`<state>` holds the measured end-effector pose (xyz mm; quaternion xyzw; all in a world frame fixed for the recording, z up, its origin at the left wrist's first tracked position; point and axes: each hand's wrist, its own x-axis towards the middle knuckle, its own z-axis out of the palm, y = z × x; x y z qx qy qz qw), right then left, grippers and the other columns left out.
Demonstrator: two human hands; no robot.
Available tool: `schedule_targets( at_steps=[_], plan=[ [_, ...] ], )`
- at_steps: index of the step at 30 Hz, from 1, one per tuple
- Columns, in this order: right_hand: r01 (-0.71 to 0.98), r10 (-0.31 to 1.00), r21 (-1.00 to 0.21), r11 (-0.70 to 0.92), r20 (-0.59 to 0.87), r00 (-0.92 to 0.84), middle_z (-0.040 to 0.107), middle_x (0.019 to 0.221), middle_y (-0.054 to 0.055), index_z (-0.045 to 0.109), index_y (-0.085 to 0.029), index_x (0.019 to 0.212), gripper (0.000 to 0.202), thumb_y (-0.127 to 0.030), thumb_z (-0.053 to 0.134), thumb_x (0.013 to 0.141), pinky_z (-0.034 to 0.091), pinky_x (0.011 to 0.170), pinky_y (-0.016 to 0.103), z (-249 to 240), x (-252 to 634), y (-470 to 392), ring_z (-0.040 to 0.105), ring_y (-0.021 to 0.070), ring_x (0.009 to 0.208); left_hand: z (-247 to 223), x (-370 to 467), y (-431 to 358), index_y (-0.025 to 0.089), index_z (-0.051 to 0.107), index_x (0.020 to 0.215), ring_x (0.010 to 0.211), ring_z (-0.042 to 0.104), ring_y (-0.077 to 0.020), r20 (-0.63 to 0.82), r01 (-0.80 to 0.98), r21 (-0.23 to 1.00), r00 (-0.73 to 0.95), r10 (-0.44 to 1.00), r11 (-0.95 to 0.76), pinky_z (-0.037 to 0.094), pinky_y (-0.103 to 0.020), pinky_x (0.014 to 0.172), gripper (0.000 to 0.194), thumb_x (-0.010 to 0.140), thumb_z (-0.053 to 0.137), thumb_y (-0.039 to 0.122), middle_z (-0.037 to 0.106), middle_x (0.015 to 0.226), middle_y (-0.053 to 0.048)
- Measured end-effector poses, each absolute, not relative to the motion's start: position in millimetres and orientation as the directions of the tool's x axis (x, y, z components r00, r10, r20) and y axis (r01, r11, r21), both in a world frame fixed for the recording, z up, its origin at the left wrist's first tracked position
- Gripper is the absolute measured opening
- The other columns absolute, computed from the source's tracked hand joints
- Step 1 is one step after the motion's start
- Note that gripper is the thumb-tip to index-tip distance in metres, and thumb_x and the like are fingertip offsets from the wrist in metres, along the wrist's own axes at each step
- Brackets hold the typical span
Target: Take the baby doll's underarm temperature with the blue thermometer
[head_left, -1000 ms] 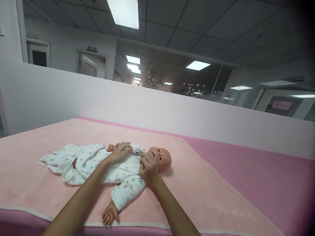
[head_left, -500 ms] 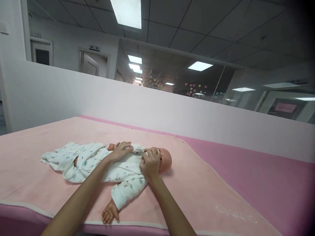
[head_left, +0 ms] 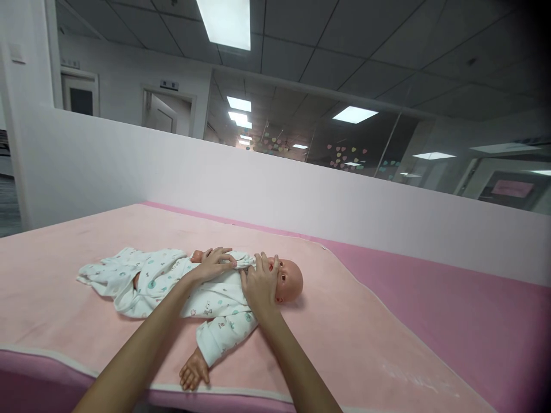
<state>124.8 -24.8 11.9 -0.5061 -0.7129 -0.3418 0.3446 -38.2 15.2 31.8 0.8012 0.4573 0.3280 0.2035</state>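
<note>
A baby doll (head_left: 291,280) lies on its back, its bald head to the right. It wears a white long-sleeved baby garment (head_left: 215,295) with small coloured prints. My left hand (head_left: 213,266) lies over the doll's chest, palm down, fingers extended and apart on the cloth. Beside the bunched collar, my right hand (head_left: 260,284) rests at the doll's neck and chin, fingers spread upward and partly covering the lower face. Both palms hide what lies beneath them. The doll's near arm stretches toward me, its bare hand (head_left: 194,370) out of the cuff.
The doll lies on a pale pink mat (head_left: 344,344) with a white edge, over a darker pink surface (head_left: 430,287). Behind it runs a low white partition wall (head_left: 275,189) with glass above. Ceiling lights and doors show beyond.
My right hand has shifted down off the doll's face toward its neck, and its curled fingers have straightened, uncovering the eyes and part of the mouth. My left hand stays on the chest.
</note>
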Motion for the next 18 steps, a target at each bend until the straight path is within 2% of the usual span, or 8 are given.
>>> schedule_targets(
  at_steps=[8, 13, 16, 18],
  plan=[
    [0.97, 0.497, 0.111, 0.214, 0.843, -0.207, 0.062, 0.082, 0.01, 0.059, -0.018, 0.058, 0.019, -0.011, 0.052, 0.074, 0.016, 0.1, 0.054, 9, 121, -20, 0.049, 0.0261, 0.096, 32, -39, 14, 0.03, 0.069, 0.079, 0.129, 0.026, -0.0282, 0.321, 0.598, 0.629, 0.383, 0.866, -0.497, 0.007, -0.053, 0.106, 0.029, 0.073, 0.049, 0.051, 0.043, 0.134, 0.001],
    [0.952, 0.441, 0.071, 0.297, 0.875, -0.202, 0.061, 0.084, 0.006, 0.056, -0.018, 0.069, 0.013, -0.012, 0.048, 0.078, 0.019, 0.102, 0.047, 12, 126, -23, 0.051, 0.019, 0.086, 29, -35, 14, 0.029, 0.069, 0.074, 0.126, 0.03, -0.0265, 0.375, 0.583, 0.637, 0.337, 0.864, -0.504, 0.007, -0.05, 0.107, 0.029, 0.073, 0.05, 0.051, 0.047, 0.13, 0.002],
    [0.931, 0.389, -0.008, 0.364, 0.91, -0.143, 0.059, 0.077, 0.003, 0.053, -0.018, 0.075, 0.015, -0.016, 0.041, 0.084, 0.025, 0.099, 0.043, 18, 137, -25, 0.051, 0.016, 0.079, 26, -33, 15, 0.027, 0.068, 0.07, 0.121, 0.037, -0.0255, 0.428, 0.58, 0.629, 0.297, 0.853, -0.518, 0.008, -0.048, 0.107, 0.034, 0.075, 0.047, 0.053, 0.053, 0.124, 0.001],
    [0.909, 0.335, -0.103, 0.403, 0.941, -0.042, 0.058, 0.074, 0.003, 0.051, -0.018, 0.078, 0.018, -0.02, 0.037, 0.087, 0.03, 0.094, 0.04, 23, 146, -27, 0.051, 0.0157, 0.075, 24, -31, 14, 0.025, 0.066, 0.065, 0.119, 0.039, -0.0258, 0.471, 0.589, 0.601, 0.284, 0.835, -0.54, 0.008, -0.049, 0.107, 0.035, 0.075, 0.048, 0.054, 0.055, 0.122, 0.0]
  ],
)
